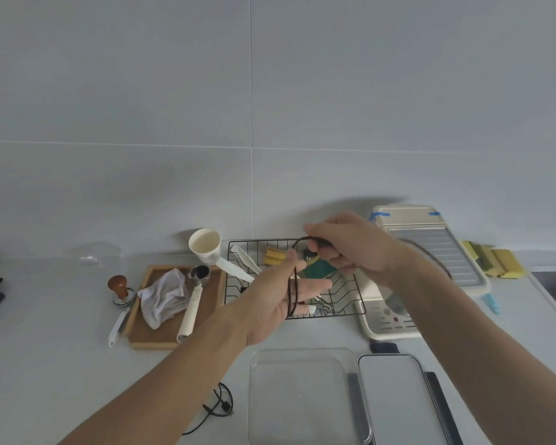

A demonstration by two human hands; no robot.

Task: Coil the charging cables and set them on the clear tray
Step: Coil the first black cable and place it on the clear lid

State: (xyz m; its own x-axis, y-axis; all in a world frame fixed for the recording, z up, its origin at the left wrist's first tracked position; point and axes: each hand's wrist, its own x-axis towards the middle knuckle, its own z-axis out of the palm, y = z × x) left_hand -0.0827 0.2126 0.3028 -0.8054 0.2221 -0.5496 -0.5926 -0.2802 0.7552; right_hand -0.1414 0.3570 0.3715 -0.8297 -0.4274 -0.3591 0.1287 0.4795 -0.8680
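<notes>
Item one, dark braided cable (293, 285): I am seeing it held up over the middle of the frame, its loops draping across the left hand (283, 303), which is lying palm up with fingers mostly straight and the thumb pressing the strands against the palm. The right hand (350, 248) is curling its fingers round the upper run of the same cable, just right of centre; a further stretch is trailing off behind the right wrist toward the right of the frame. I am judging the coiling as under way, with at least one loop formed and loose length left to wind.

Item two, black cable (217, 409): it is lying uncoiled on the counter (45, 364) at lower centre-left, partly hidden by the left forearm, touched by neither hand. I am counting it as not yet started.

Item three, clear tray (254, 396): it is sitting at lower centre, just right of the black cable, and I am seeing no cable in it. Both placements are remaining.

Surroundings: a metal tray (392, 399) is sitting just beside the clear tray on its right. A black wire rack (350, 303) is standing behind the hands at centre. A wooden tray (142, 335) at centre-left is carrying a white cloth (164, 297) and a portafilter (193, 297).
</notes>
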